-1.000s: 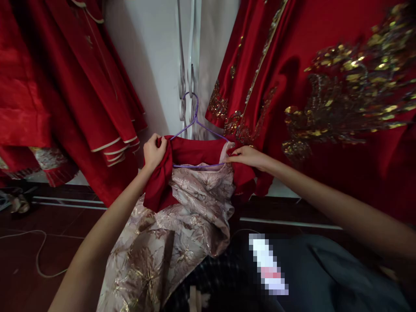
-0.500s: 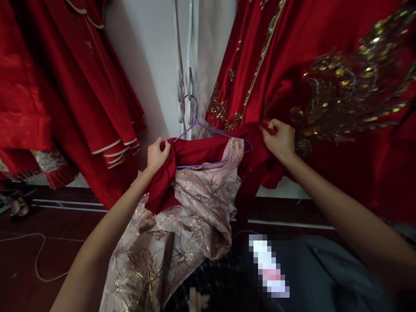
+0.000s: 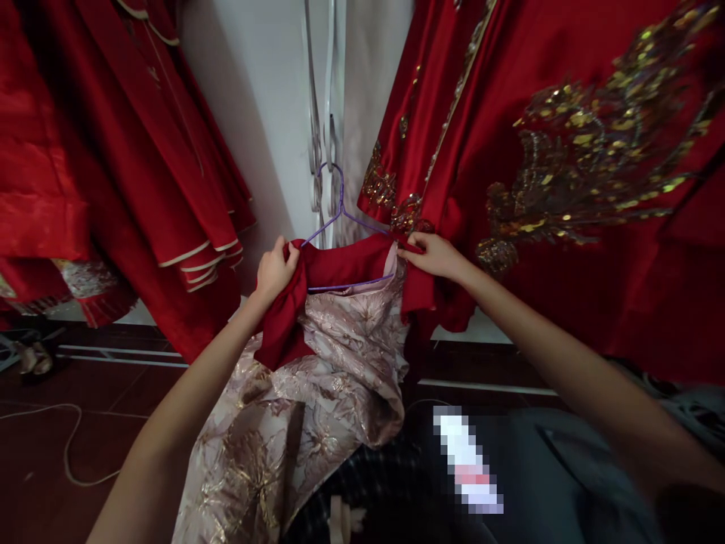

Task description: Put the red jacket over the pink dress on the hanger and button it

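A purple wire hanger hangs from a white metal fitting, with a pale pink and gold floral dress on it. Over the hanger's shoulders lies a plain red garment. My left hand is closed on the red cloth at the left shoulder. At the right shoulder my right hand pinches the same red cloth, close to the dress strap, which it partly hides. The lower dress spreads toward me over dark checked cloth.
Red garments hang at left, some with pale trim. More red cloth with gold sequin work hangs at right. A white metal rack stands against the wall. A cable lies on the dark floor.
My right hand has moved left, bringing the red cloth from out at the right onto the hanger's right shoulder, over the dress strap. My left hand stays in place.
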### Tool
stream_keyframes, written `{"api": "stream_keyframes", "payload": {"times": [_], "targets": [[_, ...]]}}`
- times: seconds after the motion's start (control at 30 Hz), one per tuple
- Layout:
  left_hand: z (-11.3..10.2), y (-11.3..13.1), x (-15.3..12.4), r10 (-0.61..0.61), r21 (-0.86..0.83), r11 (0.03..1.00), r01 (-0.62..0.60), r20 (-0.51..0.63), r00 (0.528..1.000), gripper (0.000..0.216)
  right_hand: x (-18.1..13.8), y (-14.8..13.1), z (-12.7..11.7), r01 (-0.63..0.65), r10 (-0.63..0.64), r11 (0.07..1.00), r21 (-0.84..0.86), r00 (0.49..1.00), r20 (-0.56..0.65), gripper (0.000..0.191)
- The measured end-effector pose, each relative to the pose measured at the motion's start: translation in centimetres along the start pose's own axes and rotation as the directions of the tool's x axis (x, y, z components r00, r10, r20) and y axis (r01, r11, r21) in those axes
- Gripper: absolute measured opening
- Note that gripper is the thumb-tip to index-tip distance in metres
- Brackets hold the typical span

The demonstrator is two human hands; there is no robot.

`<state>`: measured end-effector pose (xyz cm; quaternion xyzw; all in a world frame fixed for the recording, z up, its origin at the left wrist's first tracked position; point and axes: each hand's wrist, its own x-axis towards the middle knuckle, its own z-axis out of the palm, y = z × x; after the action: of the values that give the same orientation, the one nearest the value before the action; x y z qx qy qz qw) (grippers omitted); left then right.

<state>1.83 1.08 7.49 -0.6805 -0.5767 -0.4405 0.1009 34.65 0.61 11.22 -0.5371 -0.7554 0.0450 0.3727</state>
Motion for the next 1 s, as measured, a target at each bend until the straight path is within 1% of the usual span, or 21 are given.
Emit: {"api": "stream_keyframes", "payload": {"times": [0.07,0.13,0.17,0.2,0.23,0.27,0.3,0.33,0.37,0.4,0.43,0.5,0.53,0.6,0.67,0.7,0.77,0.87,0.9,0.93,1.0], "targets": [[0.1,0.2,-0.2,-0.007,0.021,1.0,0.007,0.001,1.0,0.023,0.8,-1.1,1.4,0.022,-0.022,1.0,-0.003,0.989,-0.146,0.026],[0.3,0.2,-0.3,-0.014,0.04,0.999,0.014,-0.001,1.0,0.024,1.0,-2.9,3.6,0.037,-0.014,0.997,0.074,0.958,-0.286,0.024],[0.3,0.1,-0.3,-0.018,0.041,0.999,0.018,-0.004,1.0,0.024,0.8,-4.0,5.0,0.049,-0.002,0.99,0.134,0.945,-0.328,0.023],[0.4,-0.1,-0.2,-0.019,0.033,0.999,0.02,-0.007,1.0,0.023,0.4,-5.2,6.3,0.065,0.004,0.978,0.196,0.943,-0.332,0.02],[0.4,-0.3,0.0,-0.017,0.013,1.0,0.017,-0.012,1.0,0.023,-0.1,-6.4,7.6,0.084,-0.005,0.965,0.25,0.955,-0.298,0.017],[0.3,-0.7,0.2,-0.009,-0.019,1.0,0.008,-0.016,1.0,0.022,-0.8,-7.6,8.7,0.106,-0.039,0.952,0.288,0.973,-0.229,0.017],[0.2,-1.2,0.5,0.005,-0.062,0.998,-0.006,-0.015,1.0,0.023,-1.5,-8.6,9.5,0.131,-0.095,0.938,0.32,0.987,-0.126,0.018],[0.0,-1.7,0.8,0.022,-0.109,0.994,-0.023,-0.01,1.0,0.024,-2.1,-9.3,9.9,0.148,-0.142,0.926,0.346,0.989,-0.042,0.02],[-0.3,-2.2,1.1,0.044,-0.155,0.987,-0.044,-0.007,0.999,0.026,-2.7,-9.9,9.9,0.157,-0.172,0.919,0.362,0.985,0.009,0.02],[-0.7,-2.6,1.3,0.065,-0.19,0.98,-0.066,-0.014,0.998,0.028,-3.2,-10.3,9.5,0.171,-0.198,0.912,0.372,0.979,0.036,0.02],[-1.0,-3.0,1.3,0.082,-0.207,0.975,-0.086,-0.031,0.996,0.029,-3.6,-10.4,8.9,0.188,-0.216,0.907,0.377,0.976,0.035,0.018],[-1.8,-3.2,1.0,0.095,-0.207,0.973,-0.105,-0.058,0.994,0.03,-4.1,-10.2,7.3,0.226,-0.24,0.898,0.377,0.971,-0.01,0.015],[-2.1,-3.1,0.6,0.085,-0.215,0.972,-0.093,-0.045,0.995,0.029,-4.2,-10.0,6.5,0.243,-0.254,0.894,0.377,0.967,-0.023,0.015],[-2.4,-2.3,-0.3,0.028,-0.287,0.958,-0.01,0.06,0.998,0.026,-4.4,-9.4,5.5,0.274,-0.295,0.881,0.387,0.955,-0.003,0.012],[-2.1,-0.8,-1.0,-0.01,-0.401,0.912,0.085,0.187,0.982,0.02,-4.6,-8.9,5.4,0.291,-0.337,0.863,0.413,0.941,0.043,0.01],[-1.8,0.1,-1.3,-0.003,-0.45,0.887,0.104,0.219,0.976,0.017,-4.7,-8.7,5.7,0.289,-0.347,0.853,0.434,0.936,0.058,0.01],[-1.0,2.1,-1.8,0.071,-0.521,0.85,0.076,0.257,0.964,0.015,-4.9,-8.5,6.7,0.259,-0.331,0.837,0.483,0.941,0.068,0.009],[-0.2,4.6,-2.5,0.224,-0.56,0.828,0.03,0.38,0.898,0.01,-5.1,-8.7,8.4,0.199,-0.29,0.812,0.549,0.953,0.084,0.009],[-0.2,5.1,-2.9,0.251,-0.567,0.823,0.033,0.415,0.875,0.009,-5.2,-8.8,8.8,0.187,-0.285,0.802,0.567,0.955,0.088,0.009],[-0.3,5.5,-3.4,0.264,-0.584,0.811,0.043,0.43,0.863,0.009,-5.3,-8.9,9.2,0.175,-0.28,0.792,0.585,0.955,0.093,0.009],[-0.8,5.8,-4.8,0.253,-0.655,0.751,0.081,0.398,0.882,0.016,-5.6,-8.9,9.5,0.158,-0.264,0.771,0.617,0.961,0.083,0.008]]}}
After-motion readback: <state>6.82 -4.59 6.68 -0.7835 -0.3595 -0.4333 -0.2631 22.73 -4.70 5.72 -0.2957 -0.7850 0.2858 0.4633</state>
